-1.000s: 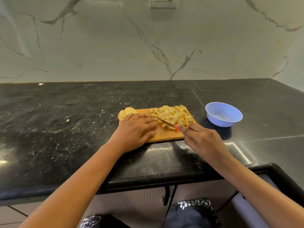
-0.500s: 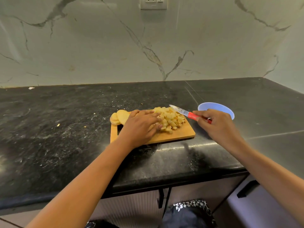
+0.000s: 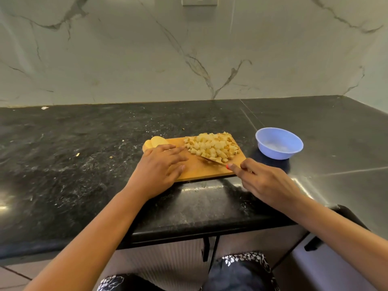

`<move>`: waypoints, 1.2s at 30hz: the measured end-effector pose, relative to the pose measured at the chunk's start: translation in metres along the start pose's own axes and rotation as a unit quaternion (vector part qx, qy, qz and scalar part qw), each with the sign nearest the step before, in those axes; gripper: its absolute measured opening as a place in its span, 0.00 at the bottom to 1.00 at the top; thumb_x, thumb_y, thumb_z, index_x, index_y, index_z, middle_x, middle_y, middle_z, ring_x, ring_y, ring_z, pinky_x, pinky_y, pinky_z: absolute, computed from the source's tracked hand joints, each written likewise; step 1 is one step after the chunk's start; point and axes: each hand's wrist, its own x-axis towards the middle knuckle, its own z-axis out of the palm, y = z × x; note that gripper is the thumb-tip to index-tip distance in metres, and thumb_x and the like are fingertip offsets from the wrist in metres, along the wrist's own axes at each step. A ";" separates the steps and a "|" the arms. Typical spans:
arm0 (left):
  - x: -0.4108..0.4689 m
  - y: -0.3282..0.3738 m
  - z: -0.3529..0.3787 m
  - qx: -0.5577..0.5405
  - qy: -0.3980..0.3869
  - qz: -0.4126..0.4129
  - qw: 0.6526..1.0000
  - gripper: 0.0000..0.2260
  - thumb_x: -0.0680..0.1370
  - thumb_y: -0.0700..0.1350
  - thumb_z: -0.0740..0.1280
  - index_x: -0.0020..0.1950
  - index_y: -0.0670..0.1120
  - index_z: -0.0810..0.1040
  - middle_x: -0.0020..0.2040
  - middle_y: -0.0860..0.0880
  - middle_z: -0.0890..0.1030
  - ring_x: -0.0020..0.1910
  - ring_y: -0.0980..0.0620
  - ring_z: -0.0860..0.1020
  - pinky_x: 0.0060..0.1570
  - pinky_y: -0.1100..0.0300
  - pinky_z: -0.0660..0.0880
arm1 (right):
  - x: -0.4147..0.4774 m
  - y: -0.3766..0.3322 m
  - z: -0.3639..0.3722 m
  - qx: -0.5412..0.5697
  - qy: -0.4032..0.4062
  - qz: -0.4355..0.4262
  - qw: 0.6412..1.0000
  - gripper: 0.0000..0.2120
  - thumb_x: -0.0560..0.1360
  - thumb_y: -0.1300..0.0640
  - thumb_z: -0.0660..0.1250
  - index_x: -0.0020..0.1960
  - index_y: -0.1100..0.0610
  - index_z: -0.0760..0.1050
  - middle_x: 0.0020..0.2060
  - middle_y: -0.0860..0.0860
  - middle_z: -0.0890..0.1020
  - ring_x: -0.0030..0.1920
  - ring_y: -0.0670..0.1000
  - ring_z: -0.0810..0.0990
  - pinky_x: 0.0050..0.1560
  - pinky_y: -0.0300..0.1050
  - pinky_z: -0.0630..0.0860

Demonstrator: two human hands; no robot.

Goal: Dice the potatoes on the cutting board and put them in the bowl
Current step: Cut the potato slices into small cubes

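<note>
While the left hand [image 3: 159, 166] lies flat on the near left part of the cutting board [image 3: 199, 172], fingers straight and holding nothing, the right hand [image 3: 264, 179] grips the knife [image 3: 210, 159] by its red handle, index finger stretched along the top. The blade lies low over the board, its tip at the near edge of the diced potatoes [image 3: 212, 147]. The dice are heaped on the far right part of the board. Uncut potato slices [image 3: 156, 141] sit at the board's far left corner, just beyond the left hand. The blue bowl [image 3: 273, 153] stands on the dark table [image 3: 84, 154] right of the board, near but not touching it. A marble wall [image 3: 189, 49] is behind.
</note>
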 end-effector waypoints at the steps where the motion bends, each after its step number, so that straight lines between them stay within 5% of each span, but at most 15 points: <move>1: 0.001 0.001 0.000 -0.002 -0.002 0.001 1.000 0.23 0.76 0.60 0.52 0.60 0.53 0.80 0.67 0.57 0.75 0.67 0.52 0.70 0.61 0.53 0.63 | 0.000 0.001 -0.001 0.014 0.003 0.011 1.000 0.19 0.76 0.60 0.57 0.66 0.60 0.74 0.44 0.53 0.76 0.30 0.51 0.74 0.23 0.45 0.74; 6: 0.009 0.006 0.007 0.009 -0.013 0.013 1.000 0.24 0.76 0.60 0.52 0.63 0.53 0.78 0.67 0.55 0.75 0.67 0.51 0.70 0.58 0.55 0.61 | 0.011 0.007 -0.007 0.183 0.059 0.132 0.972 0.15 0.77 0.60 0.63 0.62 0.58 0.78 0.38 0.48 0.74 0.35 0.45 0.71 0.35 0.35 0.69; 9: 0.016 0.009 0.010 0.022 -0.016 0.019 0.999 0.25 0.76 0.61 0.51 0.65 0.53 0.77 0.67 0.55 0.75 0.67 0.52 0.70 0.58 0.57 0.60 | 0.016 0.013 -0.014 0.281 0.069 0.274 0.917 0.13 0.76 0.62 0.68 0.60 0.56 0.79 0.34 0.43 0.72 0.35 0.43 0.71 0.35 0.30 0.65; 14: 0.024 0.008 0.013 0.020 0.007 0.016 1.000 0.24 0.76 0.60 0.53 0.65 0.53 0.77 0.66 0.55 0.76 0.66 0.51 0.71 0.59 0.55 0.64 | 0.017 0.021 -0.023 0.449 0.059 0.413 0.790 0.09 0.77 0.61 0.66 0.54 0.51 0.81 0.23 0.44 0.70 0.23 0.44 0.64 0.24 0.34 0.62; 21: 0.033 0.017 0.012 0.048 0.026 0.049 0.997 0.24 0.78 0.59 0.54 0.70 0.52 0.71 0.71 0.52 0.71 0.70 0.50 0.68 0.60 0.50 0.68 | 0.018 0.032 -0.034 0.641 -0.025 0.532 0.553 0.08 0.78 0.57 0.62 0.53 0.55 0.80 0.28 0.50 0.68 0.20 0.42 0.58 0.17 0.32 0.54; 27: 0.045 0.029 0.017 0.073 0.011 0.063 0.995 0.27 0.79 0.62 0.51 0.76 0.53 0.60 0.76 0.50 0.62 0.74 0.49 0.59 0.66 0.48 0.63 | 0.017 0.038 -0.044 0.671 -0.112 0.529 0.507 0.12 0.79 0.56 0.61 0.58 0.57 0.79 0.26 0.49 0.62 0.19 0.41 0.57 0.16 0.31 0.53; 33: 0.059 0.039 0.028 0.140 -0.033 0.084 0.986 0.29 0.77 0.68 0.37 0.76 0.61 0.40 0.78 0.52 0.39 0.76 0.51 0.35 0.73 0.45 0.39 | 0.018 0.036 -0.048 0.694 -0.153 0.492 0.502 0.16 0.79 0.53 0.58 0.59 0.59 0.79 0.28 0.50 0.60 0.19 0.41 0.57 0.15 0.31 0.56; 36: 0.060 0.036 0.028 0.144 -0.033 0.033 0.989 0.32 0.74 0.69 0.30 0.76 0.58 0.38 0.76 0.52 0.35 0.74 0.52 0.31 0.73 0.43 0.36 | 0.018 0.035 -0.049 0.693 -0.144 0.491 0.508 0.16 0.79 0.53 0.57 0.57 0.60 0.80 0.27 0.50 0.60 0.18 0.41 0.57 0.15 0.31 0.55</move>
